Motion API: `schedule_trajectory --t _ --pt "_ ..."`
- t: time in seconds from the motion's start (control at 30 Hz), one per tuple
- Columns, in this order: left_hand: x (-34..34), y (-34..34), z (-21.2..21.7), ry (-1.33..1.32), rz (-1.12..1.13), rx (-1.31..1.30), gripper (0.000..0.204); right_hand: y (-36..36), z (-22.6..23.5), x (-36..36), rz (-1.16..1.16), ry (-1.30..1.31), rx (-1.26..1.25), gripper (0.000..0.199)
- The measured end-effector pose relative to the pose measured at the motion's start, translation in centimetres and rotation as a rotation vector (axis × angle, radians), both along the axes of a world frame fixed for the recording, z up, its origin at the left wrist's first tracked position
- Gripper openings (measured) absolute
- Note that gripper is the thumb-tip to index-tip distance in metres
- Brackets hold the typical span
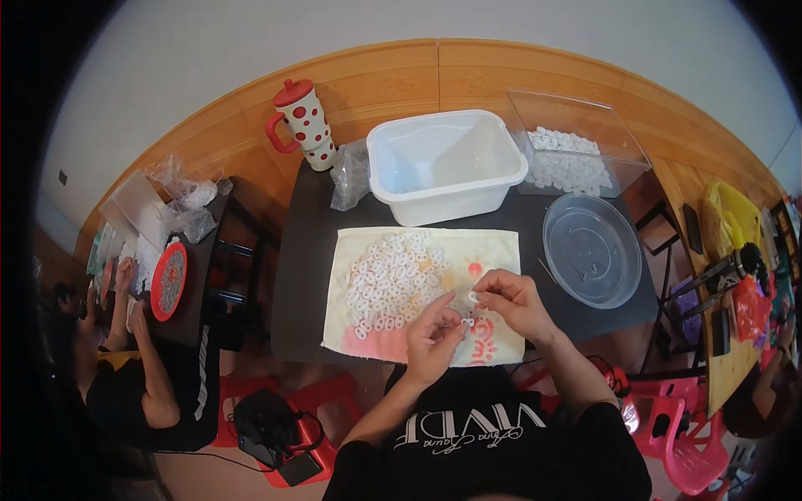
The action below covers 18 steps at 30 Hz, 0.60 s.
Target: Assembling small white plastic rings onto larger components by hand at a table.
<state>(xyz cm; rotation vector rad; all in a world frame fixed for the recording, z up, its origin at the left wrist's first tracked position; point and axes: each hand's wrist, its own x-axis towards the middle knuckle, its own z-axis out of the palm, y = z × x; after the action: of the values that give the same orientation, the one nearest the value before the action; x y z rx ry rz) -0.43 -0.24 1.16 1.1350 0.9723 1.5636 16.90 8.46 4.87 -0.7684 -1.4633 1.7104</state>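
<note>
My left hand (431, 341) is over the right part of a pale yellow cloth (499, 244), its thumb and fingers closed on a small white plastic piece with holes (468, 321). Just to its right, my right hand (516, 306) pinches a small white ring-like piece (474, 297) between thumb and forefinger. The two pieces are close together but apart. On the left half of the cloth lies a spread pile of similar white pieces (391, 280), each with holes in it. Red and orange prints show on the cloth around the pile and beneath my hands.
Behind the cloth stands a white plastic tub (447, 200), with a spotted tumbler (307, 125) and a plastic bag (351, 174) to its left. A clear box (576, 108) holds white pieces; a clear round tray (591, 250) lies right. At left, another person (150, 392) works near a red bowl (159, 309).
</note>
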Motion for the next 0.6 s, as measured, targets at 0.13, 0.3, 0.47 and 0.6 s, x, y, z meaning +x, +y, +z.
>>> schedule_trajectory --t 0.13,0.3,0.47,0.6 --pt "-0.3 -0.1 -0.1 -0.033 -0.047 -0.030 0.055 -0.4 0.4 -0.2 0.066 -0.075 0.132 0.013" --pt "-0.3 0.0 -0.1 -0.042 -0.054 -0.036 0.054 -0.9 0.6 -0.5 0.105 -0.064 0.141 0.015" --pt "-0.3 -0.1 -0.1 -0.072 -0.055 -0.035 0.053 -1.1 0.9 -0.7 0.113 -0.040 0.099 0.016" --pt "-0.2 0.0 -0.2 -0.070 -0.040 -0.031 0.054 -1.0 0.2 -0.6 0.089 -0.029 0.164 0.012"
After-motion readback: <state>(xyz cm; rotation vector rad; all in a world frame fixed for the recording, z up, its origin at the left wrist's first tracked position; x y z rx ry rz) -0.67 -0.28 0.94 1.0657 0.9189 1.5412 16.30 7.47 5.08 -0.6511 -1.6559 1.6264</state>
